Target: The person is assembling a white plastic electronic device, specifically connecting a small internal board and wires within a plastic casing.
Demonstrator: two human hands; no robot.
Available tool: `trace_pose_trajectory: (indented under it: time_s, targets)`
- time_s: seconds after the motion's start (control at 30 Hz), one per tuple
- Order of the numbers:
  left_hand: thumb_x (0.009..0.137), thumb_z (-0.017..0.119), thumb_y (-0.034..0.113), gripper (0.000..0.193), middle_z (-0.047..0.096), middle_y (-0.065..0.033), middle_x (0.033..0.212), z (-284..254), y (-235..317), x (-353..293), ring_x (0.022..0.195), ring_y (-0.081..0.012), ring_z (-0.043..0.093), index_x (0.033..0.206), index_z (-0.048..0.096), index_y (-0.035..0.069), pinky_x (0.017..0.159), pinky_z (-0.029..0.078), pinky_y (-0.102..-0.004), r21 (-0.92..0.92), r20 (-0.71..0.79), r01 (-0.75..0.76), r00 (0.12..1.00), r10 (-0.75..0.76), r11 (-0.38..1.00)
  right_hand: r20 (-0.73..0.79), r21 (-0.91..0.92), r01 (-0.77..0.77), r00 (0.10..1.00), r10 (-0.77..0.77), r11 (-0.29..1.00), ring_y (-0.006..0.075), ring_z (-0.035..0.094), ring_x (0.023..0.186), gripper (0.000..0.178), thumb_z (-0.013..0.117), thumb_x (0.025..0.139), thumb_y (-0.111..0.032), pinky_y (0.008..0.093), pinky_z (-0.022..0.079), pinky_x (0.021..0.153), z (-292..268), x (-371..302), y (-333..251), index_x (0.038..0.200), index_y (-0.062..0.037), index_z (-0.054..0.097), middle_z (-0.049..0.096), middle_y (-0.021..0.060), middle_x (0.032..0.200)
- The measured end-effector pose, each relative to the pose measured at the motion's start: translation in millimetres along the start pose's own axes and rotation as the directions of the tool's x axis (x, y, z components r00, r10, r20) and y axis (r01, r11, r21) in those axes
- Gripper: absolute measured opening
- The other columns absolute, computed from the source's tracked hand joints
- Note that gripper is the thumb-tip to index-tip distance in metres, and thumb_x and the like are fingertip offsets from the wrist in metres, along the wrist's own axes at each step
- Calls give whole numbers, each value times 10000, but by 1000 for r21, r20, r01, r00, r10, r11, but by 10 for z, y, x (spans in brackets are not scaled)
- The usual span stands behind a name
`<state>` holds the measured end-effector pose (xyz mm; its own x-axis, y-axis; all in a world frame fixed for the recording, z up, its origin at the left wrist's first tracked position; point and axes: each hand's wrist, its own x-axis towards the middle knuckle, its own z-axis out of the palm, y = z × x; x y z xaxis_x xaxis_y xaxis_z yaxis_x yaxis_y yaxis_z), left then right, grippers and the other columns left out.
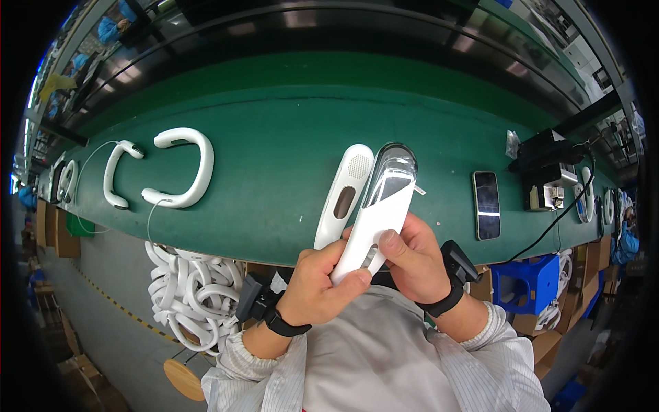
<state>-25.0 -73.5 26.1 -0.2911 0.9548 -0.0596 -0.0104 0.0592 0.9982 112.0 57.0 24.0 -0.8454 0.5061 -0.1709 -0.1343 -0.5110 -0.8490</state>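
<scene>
Before me at the table's front edge, my left hand (314,283) and my right hand (419,261) are both closed around a white neckband device (374,230). A rounded arm with a clear, dark-tinted end tilts up and away from me. My right thumb presses beside a grey slot low on it, while my left fingers wrap its lower end. Just to the left lies a second white arm (347,189) with a dotted grille and a dark oval window. Its lower end disappears behind my left hand, so I cannot tell whether the two arms join.
On the green table (274,137), white C-shaped neckbands (199,168) with thin cables lie at left. A phone (487,206) and a boxy black-and-silver apparatus (549,185) are at right. Below the edge are a heap of white neckbands (189,292) and a blue stool (527,283).
</scene>
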Motion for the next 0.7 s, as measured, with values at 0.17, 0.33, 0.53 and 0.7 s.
trace_pose_trajectory:
  time_s: [0.17, 0.33, 0.53, 0.7]
  targets:
    - [940, 640, 187, 250, 701, -66, 721, 23, -27, -25, 625, -118, 663, 1002, 652, -55, 587, 533, -273, 7, -26, -15, 1000, 15, 1000, -7, 2, -13, 1000, 13, 1000, 245, 663, 1114, 534, 670, 976, -375, 388, 524, 980, 24, -6, -1, 1315, 18, 542, 686, 158, 1196]
    - [946, 629, 191, 255, 696, -68, 704, 42, -16, -7, 615, -125, 665, 993, 646, -59, 578, 532, -275, 32, -41, -23, 999, 24, 999, -7, 0, -4, 1000, 4, 1000, 244, 664, 1114, 540, 668, 977, -379, 389, 525, 981, -8, 12, 17, 1318, 20, 540, 686, 159, 1198]
    - [954, 622, 225, 285, 688, -66, 682, 50, 24, 9, 588, -138, 665, 983, 648, -58, 558, 533, -283, 118, -78, -39, 996, 48, 992, -9, 9, -24, 1000, 24, 1000, 242, 662, 1115, 519, 653, 990, -362, 390, 521, 986, -16, 20, 3, 1320, 22, 539, 683, 154, 1203]
    - [945, 646, 238, 302, 687, -69, 687, -20, -29, 8, 591, -133, 660, 974, 652, -62, 556, 530, -284, 93, -55, -23, 998, 28, 995, -4, 6, 0, 1000, 0, 1000, 241, 666, 1099, 489, 647, 997, -342, 388, 521, 980, -25, 44, 52, 1309, 22, 548, 684, 150, 1199]
